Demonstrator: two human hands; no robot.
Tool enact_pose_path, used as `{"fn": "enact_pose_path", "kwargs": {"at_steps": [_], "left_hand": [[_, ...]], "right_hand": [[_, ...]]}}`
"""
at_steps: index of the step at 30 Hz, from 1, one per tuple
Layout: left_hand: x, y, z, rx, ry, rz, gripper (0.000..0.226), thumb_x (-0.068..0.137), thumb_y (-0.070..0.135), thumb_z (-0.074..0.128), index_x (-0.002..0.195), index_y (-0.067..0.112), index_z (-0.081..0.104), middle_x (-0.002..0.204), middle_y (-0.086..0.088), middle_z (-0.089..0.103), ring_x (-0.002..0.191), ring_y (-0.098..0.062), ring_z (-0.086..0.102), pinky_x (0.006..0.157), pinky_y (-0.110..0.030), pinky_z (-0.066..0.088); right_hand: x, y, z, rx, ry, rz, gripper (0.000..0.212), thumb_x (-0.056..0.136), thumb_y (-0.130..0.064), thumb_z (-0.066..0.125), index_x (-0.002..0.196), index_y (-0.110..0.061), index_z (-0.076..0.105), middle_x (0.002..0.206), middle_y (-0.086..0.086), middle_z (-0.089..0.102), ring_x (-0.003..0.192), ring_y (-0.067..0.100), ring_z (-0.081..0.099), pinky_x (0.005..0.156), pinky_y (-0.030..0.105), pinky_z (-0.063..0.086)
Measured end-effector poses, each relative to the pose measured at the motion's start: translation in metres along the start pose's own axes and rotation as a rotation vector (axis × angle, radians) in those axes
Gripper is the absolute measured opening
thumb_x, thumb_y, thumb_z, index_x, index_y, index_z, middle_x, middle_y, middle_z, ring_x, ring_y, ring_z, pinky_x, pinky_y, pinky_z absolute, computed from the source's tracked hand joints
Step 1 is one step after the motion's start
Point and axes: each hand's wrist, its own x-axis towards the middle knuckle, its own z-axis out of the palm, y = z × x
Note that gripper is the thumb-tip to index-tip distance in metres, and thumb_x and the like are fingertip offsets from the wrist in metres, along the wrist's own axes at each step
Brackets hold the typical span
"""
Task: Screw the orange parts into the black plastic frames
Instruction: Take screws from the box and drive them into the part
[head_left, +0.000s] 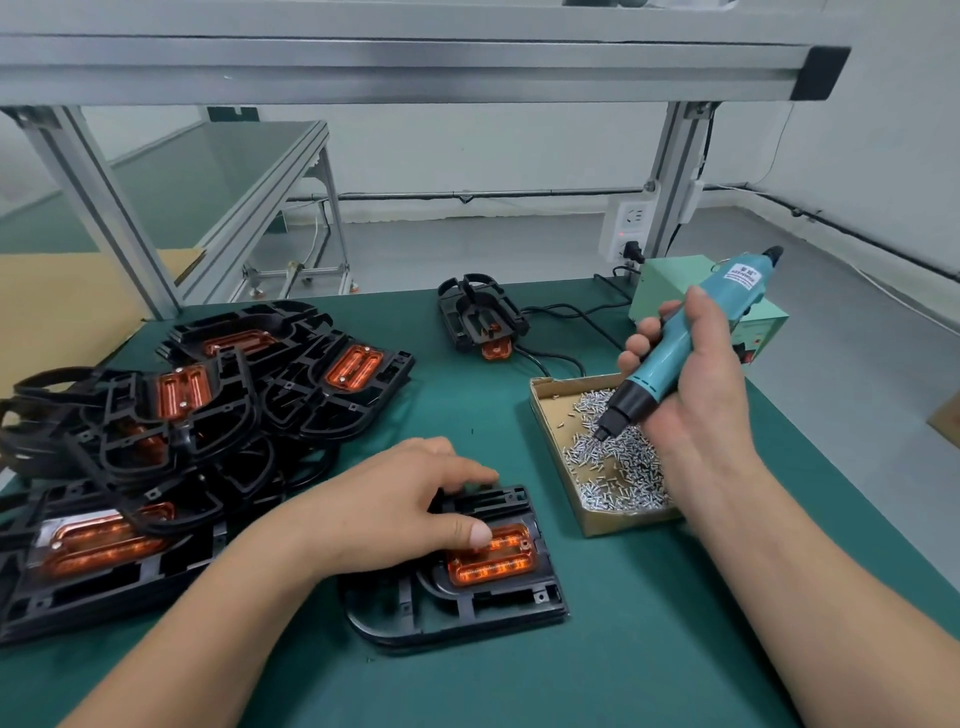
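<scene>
Flanking the frame (467, 603) — piled frames (208, 415), screw box (623, 522); left fingers (467, 470) press it, right fingers (638, 344) grip screwdriver (675, 343).

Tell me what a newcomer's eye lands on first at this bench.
The right hand grips a teal electric screwdriver, tip down at the heap of silver screws in a cardboard tray on the right. In the near centre, the left hand presses on a glowing orange part seated in a black frame. A tangled pile of frames fills the left of the green table.
</scene>
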Motion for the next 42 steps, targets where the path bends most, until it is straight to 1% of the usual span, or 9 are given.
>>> {"fn": "enact_pose_path", "kwargs": {"at_steps": [7,13,18,20,24,27,32,37,42], "left_hand": [[0.004,0.003,0.002,-0.033,-0.005,-0.048,0.041,0.085,0.05,0.082,0.123,0.05,0.065,0.105,0.02,0.059,0.104,0.004,0.055,0.098,-0.03,0.047],[0.003,0.003,0.003,-0.029,0.0,-0.065,0.046,0.084,0.052,0.081,0.126,0.054,0.063,0.103,0.021,0.056,0.102,0.007,0.054,0.092,-0.023,0.045],[-0.001,0.003,0.0,-0.015,-0.005,-0.063,0.05,0.085,0.061,0.076,0.132,0.054,0.061,0.106,0.022,0.056,0.104,0.006,0.055,0.097,-0.026,0.048],[0.0,0.005,0.0,-0.014,0.06,-0.053,0.048,0.088,0.063,0.073,0.133,0.05,0.063,0.106,0.022,0.057,0.103,0.005,0.057,0.096,-0.028,0.05],[0.011,0.024,-0.002,-0.088,0.33,-0.012,0.022,0.096,0.051,0.07,0.117,0.043,0.072,0.103,0.026,0.064,0.099,0.004,0.062,0.092,-0.029,0.052],[0.033,0.051,-0.004,-0.043,0.383,0.039,0.011,0.099,0.043,0.067,0.107,0.041,0.074,0.1,0.026,0.068,0.099,0.003,0.063,0.092,-0.032,0.053],[0.075,0.096,0.006,0.159,0.287,0.196,0.016,0.103,0.037,0.061,0.108,0.034,0.076,0.1,0.015,0.068,0.105,-0.012,0.056,0.09,-0.039,0.052],[0.117,0.126,0.025,0.348,0.097,0.218,0.024,0.102,0.041,0.061,0.109,0.021,0.072,0.112,-0.002,0.069,0.111,-0.03,0.062,0.088,-0.043,0.053],[0.14,0.145,0.038,0.317,-0.012,0.227,0.032,0.1,0.046,0.064,0.118,0.022,0.071,0.115,-0.005,0.055,0.111,-0.031,0.059,0.088,-0.044,0.053]], "right_hand": [[0.004,-0.016,-0.003,0.051,0.007,-0.084,0.022,0.1,-0.037,0.07,0.099,-0.017,0.062,0.079,0.002,0.063,0.065,0.015,0.059,0.061,0.028,0.053],[0.012,-0.028,-0.009,0.104,0.015,-0.165,0.022,0.1,-0.035,0.07,0.104,-0.016,0.062,0.08,0.001,0.06,0.066,0.014,0.057,0.061,0.027,0.052],[0.019,-0.033,-0.016,0.14,0.036,-0.196,0.024,0.098,-0.036,0.071,0.104,-0.015,0.062,0.079,0.0,0.06,0.066,0.013,0.057,0.06,0.026,0.052],[0.021,-0.034,-0.018,0.164,0.061,-0.209,0.024,0.098,-0.037,0.071,0.102,-0.016,0.061,0.078,0.001,0.06,0.065,0.013,0.057,0.061,0.027,0.052],[0.027,-0.036,-0.023,0.216,0.114,-0.221,0.024,0.097,-0.038,0.071,0.101,-0.017,0.06,0.076,0.001,0.059,0.063,0.014,0.058,0.06,0.028,0.053],[0.032,-0.036,-0.027,0.254,0.157,-0.225,0.022,0.098,-0.036,0.071,0.099,-0.017,0.059,0.074,0.0,0.057,0.061,0.013,0.057,0.058,0.027,0.052],[0.039,-0.036,-0.03,0.305,0.236,-0.236,0.02,0.101,-0.031,0.069,0.096,-0.015,0.057,0.071,0.0,0.056,0.059,0.013,0.056,0.056,0.028,0.051],[0.044,-0.036,-0.033,0.321,0.265,-0.252,0.019,0.102,-0.029,0.068,0.096,-0.015,0.056,0.071,0.0,0.055,0.059,0.013,0.056,0.056,0.027,0.051],[0.046,-0.037,-0.035,0.317,0.281,-0.242,0.018,0.101,-0.028,0.068,0.095,-0.015,0.057,0.07,0.0,0.055,0.059,0.013,0.054,0.055,0.028,0.05]]}}
